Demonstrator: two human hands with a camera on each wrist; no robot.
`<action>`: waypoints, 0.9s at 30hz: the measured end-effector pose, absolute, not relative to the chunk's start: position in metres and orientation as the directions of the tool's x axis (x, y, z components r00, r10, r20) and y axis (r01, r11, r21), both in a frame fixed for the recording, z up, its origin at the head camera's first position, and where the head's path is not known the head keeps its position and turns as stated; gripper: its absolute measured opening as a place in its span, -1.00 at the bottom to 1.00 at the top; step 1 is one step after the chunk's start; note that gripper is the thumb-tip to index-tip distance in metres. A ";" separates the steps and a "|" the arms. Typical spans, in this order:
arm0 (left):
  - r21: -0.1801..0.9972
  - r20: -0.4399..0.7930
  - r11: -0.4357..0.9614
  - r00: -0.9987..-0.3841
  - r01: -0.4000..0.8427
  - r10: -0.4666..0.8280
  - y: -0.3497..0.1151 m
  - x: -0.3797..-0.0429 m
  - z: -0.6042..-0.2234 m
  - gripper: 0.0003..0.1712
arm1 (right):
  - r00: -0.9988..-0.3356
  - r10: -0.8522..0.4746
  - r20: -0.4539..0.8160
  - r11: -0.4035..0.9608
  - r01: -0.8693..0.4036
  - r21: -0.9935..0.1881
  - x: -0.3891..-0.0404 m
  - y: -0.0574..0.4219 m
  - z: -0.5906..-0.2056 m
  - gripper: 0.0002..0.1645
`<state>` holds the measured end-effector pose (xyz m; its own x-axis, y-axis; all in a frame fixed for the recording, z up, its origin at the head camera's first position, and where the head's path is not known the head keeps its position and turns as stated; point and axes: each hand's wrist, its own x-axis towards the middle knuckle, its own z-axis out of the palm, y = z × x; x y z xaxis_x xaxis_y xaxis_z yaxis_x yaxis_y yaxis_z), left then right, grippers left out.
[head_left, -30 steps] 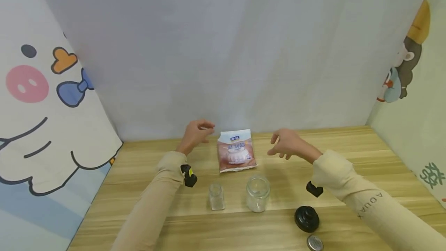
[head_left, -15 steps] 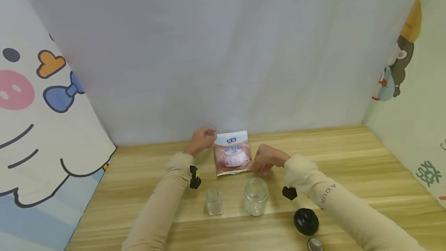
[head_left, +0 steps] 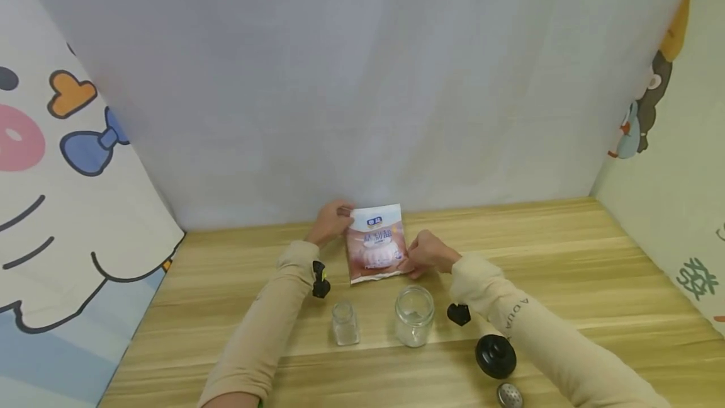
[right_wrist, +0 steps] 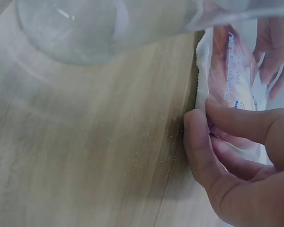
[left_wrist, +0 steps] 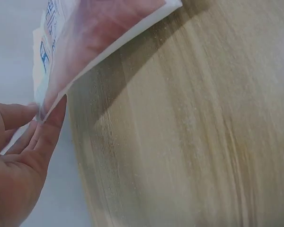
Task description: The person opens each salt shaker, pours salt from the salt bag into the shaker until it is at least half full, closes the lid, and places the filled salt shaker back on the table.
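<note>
A pink and white packet of salt (head_left: 375, 241) is near the back edge of the table, with printed lettering on its front. My left hand (head_left: 330, 222) pinches its upper left corner between thumb and fingers; the left wrist view shows that corner of the packet (left_wrist: 94, 42) raised off the wood. At the lower right corner my right hand (head_left: 428, 254) pinches the edge with thumb and forefinger. The right wrist view has the crimped edge of the packet (right_wrist: 203, 71) beside the thumb, and white grains lie scattered on the wood below.
Nearer me stand a small square glass bottle (head_left: 345, 325) and a wider glass jar (head_left: 415, 320), both without lids. A black knobbed lid (head_left: 495, 356) and a perforated metal shaker cap (head_left: 510, 395) lie to the right. A grey curtain (head_left: 362, 112) hangs behind the table (head_left: 538, 257).
My right hand has come in from the right and taken the packet's lower right corner. My left hand has closed on the upper left corner. The packet is slightly lifted.
</note>
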<state>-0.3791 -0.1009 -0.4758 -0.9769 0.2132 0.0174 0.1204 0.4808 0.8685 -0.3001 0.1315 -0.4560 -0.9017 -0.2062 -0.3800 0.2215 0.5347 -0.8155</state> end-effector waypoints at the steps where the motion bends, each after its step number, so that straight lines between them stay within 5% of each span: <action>1: 0.871 0.034 0.472 -0.976 0.135 0.217 -0.102 -0.378 -0.474 -0.64 | -0.903 -0.203 -0.379 0.533 0.223 -0.816 -0.299 0.131 -0.456 -0.87; 17: 0.942 0.000 0.324 -0.967 0.085 0.255 -0.110 -0.355 -0.442 -0.83 | -0.913 -0.202 -0.356 0.451 0.236 -0.861 -0.286 0.140 -0.452 -0.92; 27: 0.944 0.023 0.309 -0.954 0.119 0.299 -0.120 -0.328 -0.398 -0.85 | -0.948 -0.293 -0.124 0.391 0.000 -0.920 -0.265 0.153 -0.433 -0.95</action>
<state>-0.3278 -0.1196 -0.3983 -0.9539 0.2994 0.0228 0.1195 0.3089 0.9436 -0.2653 0.1533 -0.4333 -0.9482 -0.2925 -0.1240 -0.0002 0.3910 -0.9204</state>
